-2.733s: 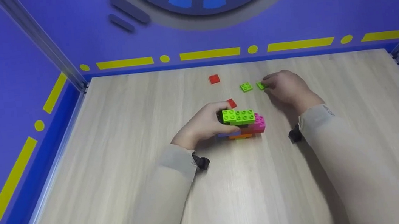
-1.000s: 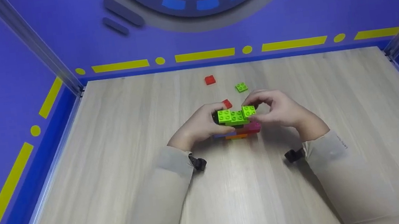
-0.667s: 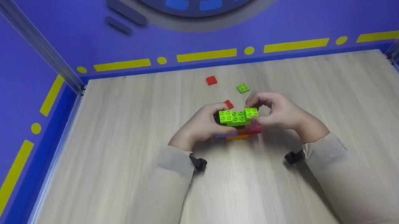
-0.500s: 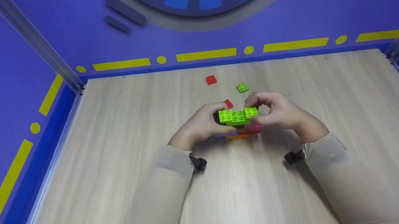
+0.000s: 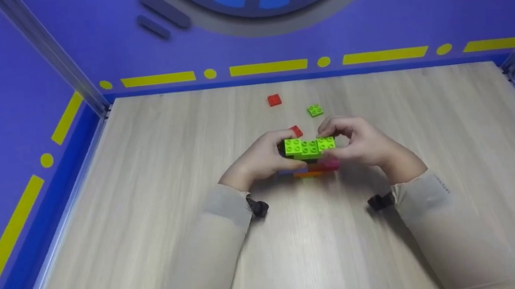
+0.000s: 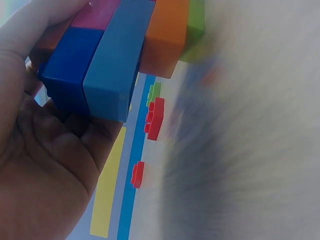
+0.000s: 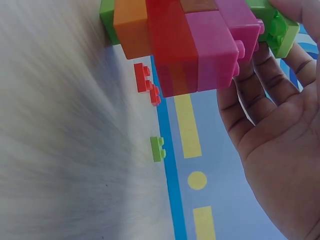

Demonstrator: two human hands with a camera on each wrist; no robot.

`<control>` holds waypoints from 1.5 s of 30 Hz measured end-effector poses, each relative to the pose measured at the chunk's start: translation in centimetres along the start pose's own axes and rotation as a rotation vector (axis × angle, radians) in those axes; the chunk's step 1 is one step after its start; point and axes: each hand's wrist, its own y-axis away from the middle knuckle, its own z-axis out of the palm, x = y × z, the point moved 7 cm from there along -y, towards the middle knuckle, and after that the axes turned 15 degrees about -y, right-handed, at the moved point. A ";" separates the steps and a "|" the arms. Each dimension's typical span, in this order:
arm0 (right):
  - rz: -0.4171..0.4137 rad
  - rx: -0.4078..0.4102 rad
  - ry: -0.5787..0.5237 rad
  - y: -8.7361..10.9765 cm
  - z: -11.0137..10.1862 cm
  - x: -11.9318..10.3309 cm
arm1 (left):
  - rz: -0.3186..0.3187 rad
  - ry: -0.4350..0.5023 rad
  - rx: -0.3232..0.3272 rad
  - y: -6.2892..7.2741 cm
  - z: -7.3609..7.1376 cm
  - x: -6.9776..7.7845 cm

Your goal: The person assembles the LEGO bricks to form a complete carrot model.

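A stack of toy building bricks (image 5: 309,149) is held by my left hand (image 5: 262,159), thumb in front and fingers behind. Its top is lime green, with a small square brick at each end. My right hand (image 5: 363,144) pinches the right-hand small green brick (image 5: 325,143) between thumb and fingers, on top of the stack. In the left wrist view, blue bricks (image 6: 112,65) and an orange brick (image 6: 165,37) form the stack's lower left side. The right wrist view shows pink bricks (image 7: 216,57) beside a red one (image 7: 172,57). Fingers hide part of the middle.
Behind the stack lie a loose red brick (image 5: 274,99), a small green brick (image 5: 315,110) and another red brick (image 5: 296,131) close to the left fingers. The wooden tabletop (image 5: 164,141) meets a purple back wall (image 5: 236,51) and side walls.
My right hand has picked up the small green brick from the table and brought it onto the stack's right end. There it went from tilted to flatter. My left hand keeps its grip.
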 end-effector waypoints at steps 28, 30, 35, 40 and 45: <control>-0.005 0.084 -0.165 0.6 0.4 1.7 | 0.058 0.014 0.028 0.1 0.0 0.1; -0.001 0.088 -0.169 0.6 0.4 1.8 | 0.055 0.009 0.025 0.1 0.0 0.1; -0.001 0.087 -0.201 0.4 0.6 1.9 | 0.032 0.022 0.032 0.2 -0.1 -0.3; 0.035 0.082 -0.208 0.6 0.7 2.5 | 0.029 0.047 0.021 0.3 0.3 -0.5; 0.013 0.059 -0.338 0.6 0.0 2.9 | 0.062 0.078 0.017 0.1 0.4 -0.1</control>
